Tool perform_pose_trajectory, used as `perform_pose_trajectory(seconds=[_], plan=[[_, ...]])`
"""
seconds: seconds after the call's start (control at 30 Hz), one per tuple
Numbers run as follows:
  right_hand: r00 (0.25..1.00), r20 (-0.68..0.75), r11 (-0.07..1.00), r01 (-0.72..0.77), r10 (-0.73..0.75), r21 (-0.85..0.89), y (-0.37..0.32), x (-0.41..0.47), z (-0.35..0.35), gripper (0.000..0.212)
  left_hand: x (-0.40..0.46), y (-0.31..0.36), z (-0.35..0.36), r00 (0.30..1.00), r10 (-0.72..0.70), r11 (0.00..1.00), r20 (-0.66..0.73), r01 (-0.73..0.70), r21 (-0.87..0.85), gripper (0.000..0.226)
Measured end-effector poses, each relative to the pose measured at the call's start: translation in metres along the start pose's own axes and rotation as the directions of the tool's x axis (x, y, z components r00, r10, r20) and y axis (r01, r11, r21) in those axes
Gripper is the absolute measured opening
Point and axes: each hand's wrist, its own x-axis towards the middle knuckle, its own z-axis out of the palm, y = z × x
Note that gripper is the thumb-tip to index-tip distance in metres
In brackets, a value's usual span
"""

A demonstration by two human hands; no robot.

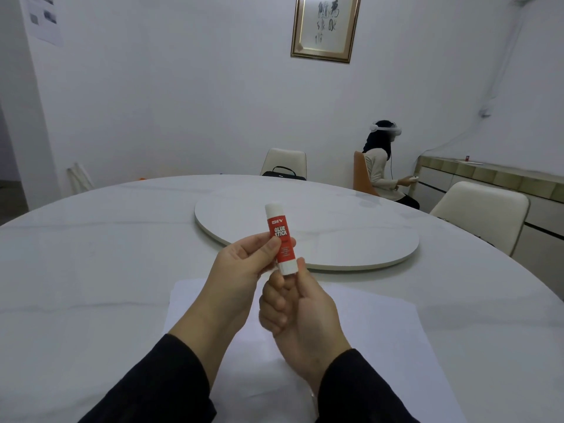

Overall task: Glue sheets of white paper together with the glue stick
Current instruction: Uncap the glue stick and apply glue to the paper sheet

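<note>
White marble table point(91, 270), lazy Susan point(335, 215) at twelve o'clock. Above white paper point(351, 331), glue stick point(280, 239) upright: left hand point(244, 264) pinching barrel, right hand point(293, 309) pinching base knob. Likely light, rigid, smooth; best gripped mid-barrel. Cap on.

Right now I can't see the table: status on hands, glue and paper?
Left hand holds glue stick mid-body, cap on. Right hand pinches its base. White paper flat on table beneath. Nothing in the way.

Both hands point(241, 264) point(297, 309) hold upright glue stick point(280, 239) above paper point(366, 331).
</note>
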Motion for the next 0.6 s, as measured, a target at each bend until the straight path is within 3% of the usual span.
perform_pose_trajectory(seconds=[0.07,0.2,0.33,0.5,0.6], plan=[[1.000,-0.028,0.999,-0.011,0.010,-0.045,0.001,0.001,-0.002,0.057,0.001,0.000,0.000,1.000,-0.005,1.000,-0.013,0.005,0.012,0.027],[0.956,-0.185,0.933,0.160,-0.228,-0.322,0.001,0.002,-0.004,0.036,0.000,-0.002,-0.002,0.999,0.013,0.999,-0.037,-0.012,0.032,0.028],[0.928,-0.178,0.864,0.218,-0.328,-0.454,0.002,0.002,-0.006,0.026,0.002,-0.001,-0.004,0.999,0.012,0.999,-0.042,-0.010,0.035,0.031],[0.986,-0.153,0.993,0.044,-0.060,-0.108,-0.005,0.003,-0.007,0.043,0.000,-0.003,0.001,0.999,0.032,0.999,0.029,-0.033,0.029,0.030],[0.987,-0.125,0.994,0.105,-0.105,-0.013,-0.010,0.006,-0.012,0.047,0.002,-0.005,0.005,0.998,0.027,0.999,-0.048,-0.025,0.046,0.036]])
